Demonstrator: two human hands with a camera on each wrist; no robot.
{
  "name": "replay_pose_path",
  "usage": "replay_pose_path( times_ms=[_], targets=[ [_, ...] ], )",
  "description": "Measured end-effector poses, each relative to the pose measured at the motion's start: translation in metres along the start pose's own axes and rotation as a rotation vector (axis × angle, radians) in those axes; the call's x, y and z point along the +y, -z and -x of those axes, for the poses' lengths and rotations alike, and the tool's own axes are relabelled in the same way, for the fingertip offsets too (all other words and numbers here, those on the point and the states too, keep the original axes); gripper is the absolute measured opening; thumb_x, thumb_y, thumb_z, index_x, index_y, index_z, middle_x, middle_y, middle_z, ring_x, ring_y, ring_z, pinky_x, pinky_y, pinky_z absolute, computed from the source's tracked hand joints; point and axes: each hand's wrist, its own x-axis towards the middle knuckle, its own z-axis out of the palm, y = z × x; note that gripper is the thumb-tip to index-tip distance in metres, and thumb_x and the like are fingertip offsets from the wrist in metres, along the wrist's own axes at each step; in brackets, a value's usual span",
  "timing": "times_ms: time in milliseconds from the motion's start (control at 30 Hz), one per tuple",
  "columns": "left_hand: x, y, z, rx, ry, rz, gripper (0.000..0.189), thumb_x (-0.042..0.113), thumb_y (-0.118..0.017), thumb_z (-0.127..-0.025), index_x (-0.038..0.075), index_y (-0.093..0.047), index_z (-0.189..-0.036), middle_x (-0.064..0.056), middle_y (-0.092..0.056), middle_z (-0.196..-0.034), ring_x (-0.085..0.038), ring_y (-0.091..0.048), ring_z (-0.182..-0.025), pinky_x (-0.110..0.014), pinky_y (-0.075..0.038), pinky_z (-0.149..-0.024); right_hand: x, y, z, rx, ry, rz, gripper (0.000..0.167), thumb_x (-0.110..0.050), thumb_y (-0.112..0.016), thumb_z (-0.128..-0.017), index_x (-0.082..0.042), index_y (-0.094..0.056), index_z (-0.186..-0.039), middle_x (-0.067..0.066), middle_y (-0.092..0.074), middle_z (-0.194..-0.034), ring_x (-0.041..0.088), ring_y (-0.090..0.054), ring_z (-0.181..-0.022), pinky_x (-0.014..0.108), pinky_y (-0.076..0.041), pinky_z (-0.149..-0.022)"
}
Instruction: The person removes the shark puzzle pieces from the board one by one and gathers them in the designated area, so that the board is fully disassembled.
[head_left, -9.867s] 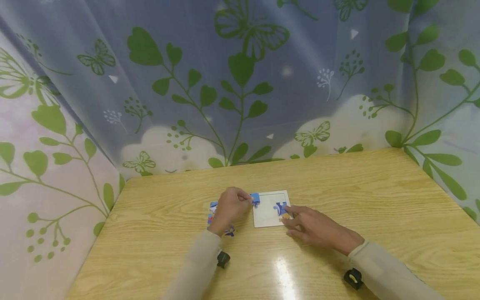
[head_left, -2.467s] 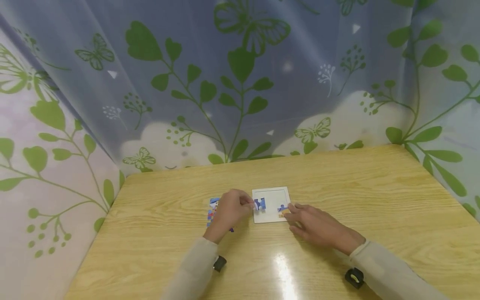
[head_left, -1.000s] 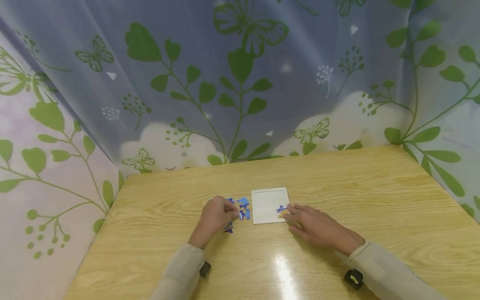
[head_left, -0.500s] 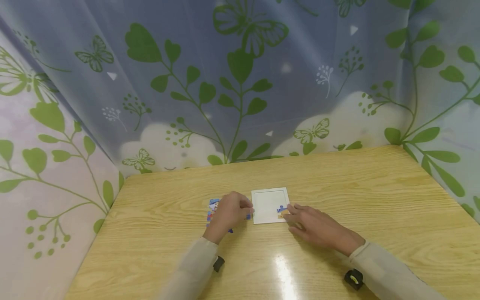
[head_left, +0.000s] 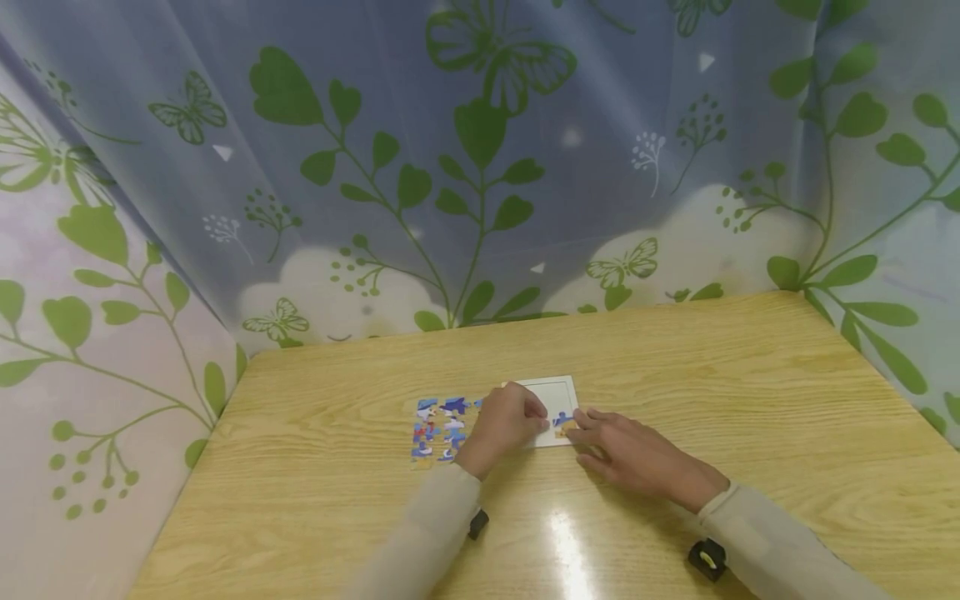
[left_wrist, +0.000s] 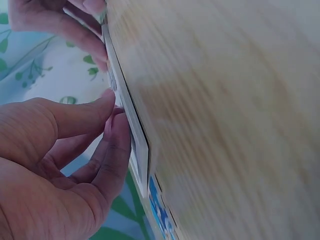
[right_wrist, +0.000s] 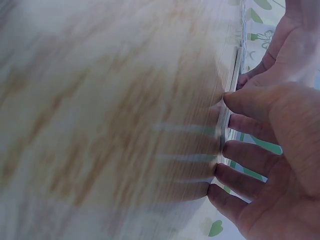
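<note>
My left hand (head_left: 501,425) is over the left part of a square white puzzle tray (head_left: 558,381). Its thumb and fingertips pinch together just above the tray floor, on a puzzle piece almost wholly hidden by the fingers in the left wrist view. One blue and orange puzzle piece (head_left: 564,425) lies in the tray's near right corner. At the tray's right border rests my right hand (head_left: 630,454), fingers extended, fingertips beside that piece. From the right wrist camera, the right fingertips (right_wrist: 227,150) line up along the tray's edge (right_wrist: 234,75).
Several loose blue, white and red puzzle pieces (head_left: 453,427) lie in rows left of the tray, partly behind the left forearm. Everything rests on a wooden table (head_left: 337,500). A patterned curtain (head_left: 375,208) hangs along its far edge.
The left hand took a blue piece off the tray's left side and back among the loose pieces, then moved right again over the tray. The right hand stays at the tray's edge.
</note>
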Motion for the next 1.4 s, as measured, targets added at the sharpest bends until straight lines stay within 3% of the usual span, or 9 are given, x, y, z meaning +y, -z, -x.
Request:
replay_pose_path(
  times_ms=[300,567,967,1400],
  targets=[
    [0.008,-0.009,-0.004,0.01,-0.009,-0.013,0.005,0.007,-0.083,-0.081,0.007,-0.079,-0.084,0.001,-0.073,-0.075,-0.005,-0.062,-0.064,-0.019,-0.05,-0.061,-0.001,0.001,0.0,-0.004,-0.014,-0.01,0.034,-0.014,-0.066,-0.098,0.0,-0.066,-0.13,0.031,-0.051,-0.142,0.051,-0.05,-0.129,0.061,-0.048,-0.096],
    [0.011,-0.011,-0.006,0.003,0.019,-0.021,0.007,0.006,-0.083,-0.082,0.008,-0.077,-0.08,0.004,-0.068,-0.07,-0.006,-0.058,-0.062,-0.02,-0.048,-0.059,0.0,0.0,0.0,0.003,0.009,0.001,0.033,-0.013,-0.066,-0.098,0.0,-0.067,-0.128,0.032,-0.051,-0.141,0.052,-0.051,-0.127,0.061,-0.049,-0.095],
    [0.011,-0.006,-0.007,-0.063,0.058,0.013,0.006,0.007,-0.079,-0.086,0.007,-0.074,-0.085,0.002,-0.064,-0.074,-0.01,-0.057,-0.066,-0.022,-0.049,-0.062,0.001,0.001,0.001,-0.005,0.013,-0.008,0.034,-0.013,-0.065,-0.099,0.001,-0.066,-0.13,0.033,-0.049,-0.142,0.053,-0.05,-0.128,0.062,-0.045,-0.1],
    [0.012,-0.005,-0.008,-0.051,0.121,0.081,0.004,0.007,-0.08,-0.084,0.008,-0.077,-0.087,0.003,-0.068,-0.077,-0.01,-0.06,-0.069,-0.024,-0.05,-0.065,0.003,0.0,0.002,0.001,0.05,-0.008,0.036,-0.012,-0.064,-0.1,0.005,-0.063,-0.132,0.034,-0.049,-0.141,0.053,-0.049,-0.128,0.061,-0.044,-0.101]
  ],
)
